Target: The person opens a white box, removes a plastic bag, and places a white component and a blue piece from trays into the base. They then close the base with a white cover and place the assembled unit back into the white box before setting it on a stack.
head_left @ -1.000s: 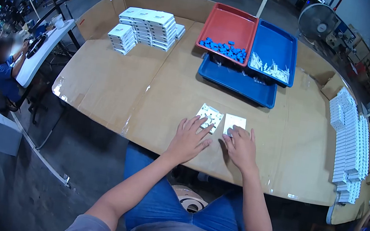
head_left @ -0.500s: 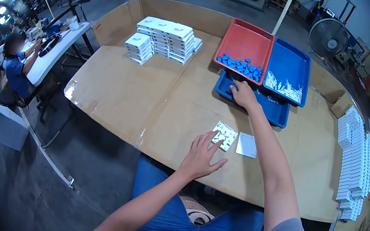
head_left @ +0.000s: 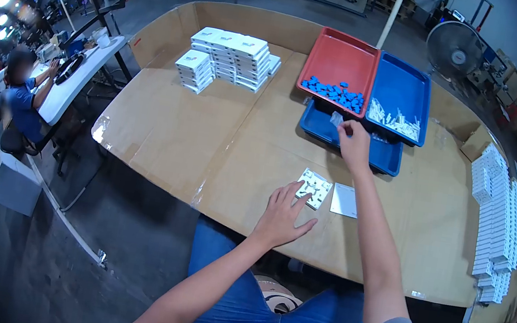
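1. Nearest, at twelve o'clock from the seat, the left hand (head_left: 283, 218) lies relaxed and spread, gripping nothing, its fingertips touching a white panel with raised fittings (head_left: 313, 189) flat on the cardboard-covered surface (head_left: 174, 141).
2. Just beside that panel, toward one o'clock, lies a plain white panel (head_left: 345, 201).
3. Farther out, between twelve and one, the right hand (head_left: 353, 142) is over the lower blue tray (head_left: 313, 128), thumb and fingers pinching a small clear piece (head_left: 337, 118); its exact kind is too small to tell.
4. That tray sits partly beneath the two upper ones; clear film-like material shows near its far right edge, the rest being hidden.
5. At twelve, the red tray (head_left: 343, 56) has small blue parts (head_left: 333, 94) heaped along its near end, the far part bare.
6. Touching it on its three o'clock side, the upper blue tray (head_left: 403, 83) holds slim white parts (head_left: 396, 122), also gathered at the near end.
7. At two o'clock stand tightly packed white stacks (head_left: 495, 223); between eleven and twelve, piled white cases (head_left: 228, 55).
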### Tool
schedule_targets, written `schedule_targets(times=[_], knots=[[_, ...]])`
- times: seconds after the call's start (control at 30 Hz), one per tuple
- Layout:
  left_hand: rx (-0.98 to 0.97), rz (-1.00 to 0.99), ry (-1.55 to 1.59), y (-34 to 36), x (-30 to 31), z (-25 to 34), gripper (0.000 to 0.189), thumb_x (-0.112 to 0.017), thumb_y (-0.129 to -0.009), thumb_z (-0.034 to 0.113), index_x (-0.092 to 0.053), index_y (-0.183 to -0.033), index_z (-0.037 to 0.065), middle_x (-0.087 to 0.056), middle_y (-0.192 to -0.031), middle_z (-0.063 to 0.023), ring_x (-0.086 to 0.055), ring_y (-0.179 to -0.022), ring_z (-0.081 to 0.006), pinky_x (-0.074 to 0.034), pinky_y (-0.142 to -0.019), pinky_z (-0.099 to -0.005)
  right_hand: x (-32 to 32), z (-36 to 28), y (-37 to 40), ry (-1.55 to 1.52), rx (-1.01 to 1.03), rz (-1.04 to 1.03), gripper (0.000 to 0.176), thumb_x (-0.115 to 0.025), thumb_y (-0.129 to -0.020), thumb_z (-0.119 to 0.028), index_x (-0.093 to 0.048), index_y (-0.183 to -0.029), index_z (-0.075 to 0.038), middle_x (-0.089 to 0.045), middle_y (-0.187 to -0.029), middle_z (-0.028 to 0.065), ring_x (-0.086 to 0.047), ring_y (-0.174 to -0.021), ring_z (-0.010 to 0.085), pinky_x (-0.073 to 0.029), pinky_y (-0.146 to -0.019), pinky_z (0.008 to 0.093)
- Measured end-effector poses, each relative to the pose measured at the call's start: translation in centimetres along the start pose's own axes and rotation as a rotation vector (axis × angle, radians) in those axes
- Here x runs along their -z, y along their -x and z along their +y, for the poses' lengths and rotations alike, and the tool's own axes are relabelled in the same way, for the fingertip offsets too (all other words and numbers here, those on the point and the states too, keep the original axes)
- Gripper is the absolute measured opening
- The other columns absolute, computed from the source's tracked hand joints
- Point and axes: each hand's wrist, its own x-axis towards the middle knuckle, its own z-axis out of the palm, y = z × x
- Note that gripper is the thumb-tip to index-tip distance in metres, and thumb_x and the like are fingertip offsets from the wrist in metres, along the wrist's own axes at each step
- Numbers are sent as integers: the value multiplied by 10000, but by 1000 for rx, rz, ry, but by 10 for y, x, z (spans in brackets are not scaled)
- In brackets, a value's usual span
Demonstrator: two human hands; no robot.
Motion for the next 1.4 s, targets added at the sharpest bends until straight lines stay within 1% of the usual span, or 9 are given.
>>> schedule_targets(times=[0.13, 0.27, 0.3, 0.4, 0.43, 0.67, 0.97, 1.2, 1.4], knots=[[-14, 16, -6, 1, -3, -1, 644, -744, -906, 416, -589, -1396, 28, -449, -1520, -240, -419, -1421, -406, -312, -1190, -525, 36, -37, 69, -332, -175, 75, 194, -757, -907, -29, -647, -1061, 11, -697, -868, 62, -676, -810, 132, -548, -719, 297], [-59, -2, 81, 1, 7, 5, 686, -749, -905, 415, -542, -1442, 42, -486, -1496, -233, -439, -1396, -404, -316, -1182, -523, 70, -79, 152, -614, -353, 50, 290, -755, -913, 11, -622, -1169, 31, -675, -945, 50, -647, -889, 104, -587, -723, 262], [-125, 62, 107, 1, 9, 8, 674, -762, -905, 406, -541, -1425, 39, -576, -1390, -212, -544, -1295, -361, -407, -1116, -488, 77, -87, 174, -687, -439, 28, 303, -753, -916, 15, -620, -1188, 35, -672, -962, 54, -645, -903, 105, -598, -729, 260], [115, -36, 561, 20, 9, 38, 651, -804, -885, 361, -550, -1384, 28, -652, -1225, -171, -644, -1116, -292, -503, -996, -422, 93, -107, 227, -808, -555, -14, 335, -752, -922, 25, -624, -1231, 42, -665, -980, 59, -644, -910, 106, -624, -756, 266], [103, 40, 607, 26, 5, 55, 490, -783, -942, 268, -582, -1307, 11, -676, -1082, -99, -663, -942, -185, -541, -874, -334, 95, -110, 242, -844, -576, 4, 304, -747, -930, 28, -647, -1217, 47, -671, -1004, 60, -648, -924, 104, -619, -771, 262], [615, 99, 1103, 71, -28, 91, 193, -649, -1064, 153, -666, -1148, -20, -673, -1034, -35, -593, -868, -33, -490, -709, -215, 110, -117, 290, -939, -687, -134, 182, -765, -947, -41, -698, -1102, 26, -700, -983, 40, -663, -915, 91, -597, -802, 261], [340, 136, 740, 72, -8, 96, 209, -693, -1033, 179, -736, -1093, -17, -694, -962, -36, -623, -856, -75, -497, -746, -239, 115, -116, 293, -885, -704, -145, 107, -759, -968, -82, -730, -1016, 9, -720, -900, 24, -650, -794, 63, -566, -698, 234], [544, -68, 827, 71, 6, 91, 214, -706, -1031, 198, -750, -1104, 2, -674, -859, 15, -531, -752, -33, -447, -680, -215, 123, -108, 296, -872, -732, -168, 92, -749, -970, -69, -733, -1025, 3, -740, -884, 45, -685, -765, 92, -591, -704, 241], [640, -18, 1028, 66, 9, 102, 241, -693, -1045, 248, -738, -1084, 15, -685, -852, 8, -584, -764, -31, -458, -669, -201, 124, -116, 292, -1092, -757, -183, 171, -727, -979, -50, -694, -1128, 28, -754, -916, 74, -734, -821, 130, -621, -728, 268]])
